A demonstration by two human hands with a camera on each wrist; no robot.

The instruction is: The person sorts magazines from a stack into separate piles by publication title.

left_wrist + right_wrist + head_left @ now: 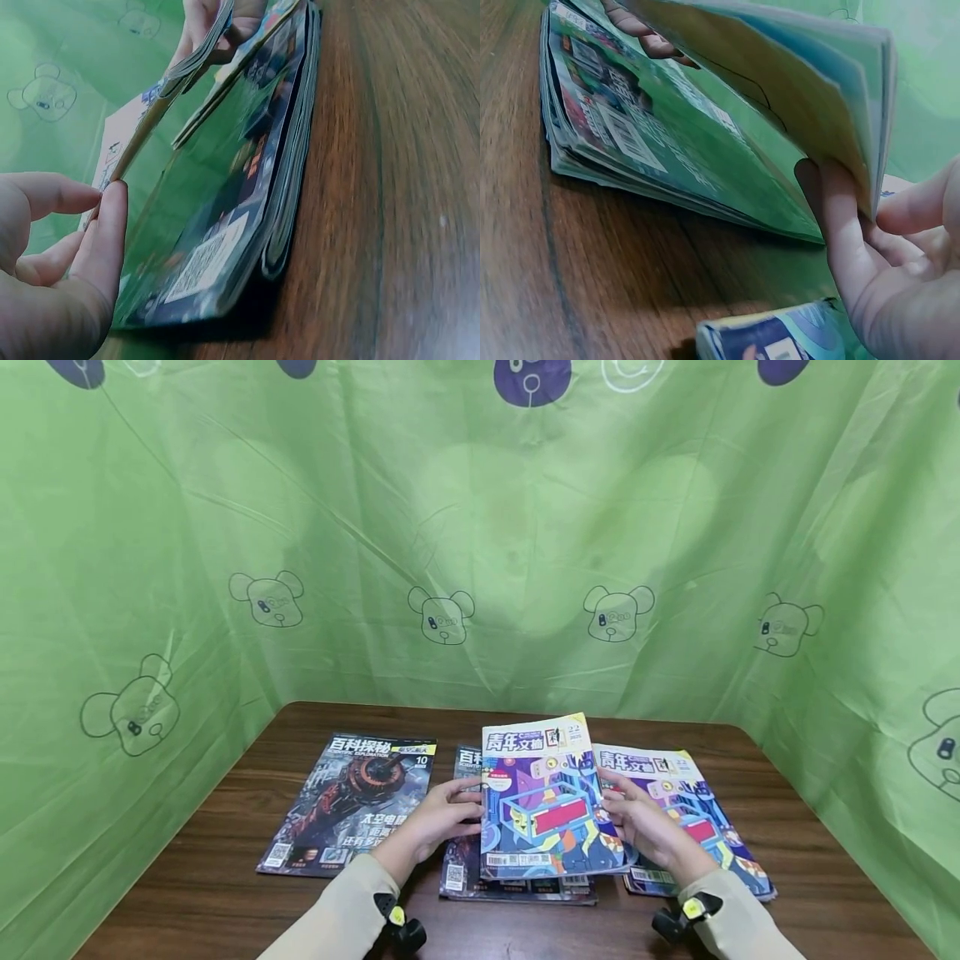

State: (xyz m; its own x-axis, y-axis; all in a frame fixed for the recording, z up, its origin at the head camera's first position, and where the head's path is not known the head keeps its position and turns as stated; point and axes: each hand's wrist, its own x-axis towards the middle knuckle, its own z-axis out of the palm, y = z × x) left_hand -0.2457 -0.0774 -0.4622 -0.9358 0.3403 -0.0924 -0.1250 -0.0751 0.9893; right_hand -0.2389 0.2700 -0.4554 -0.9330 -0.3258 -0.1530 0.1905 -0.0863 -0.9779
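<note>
Between both hands a colourful magazine (551, 806) with a white title band is held up above a dark magazine (517, 892). My left hand (444, 818) pinches its left edge; in the left wrist view thumb and fingers (112, 225) meet on that edge. On the opposite edge my right hand (647, 822) pinches it, with fingers (840, 217) under the yellowish back cover in the right wrist view. The held magazine hides much of the dark one, which lies on the table.
A second dark magazine (352, 810) lies at the left of the brown wooden table (225, 860). To the right, partly behind my right hand, is another colourful magazine (697, 810). A green curtain (525, 527) with bear drawings hangs around the table's back and sides.
</note>
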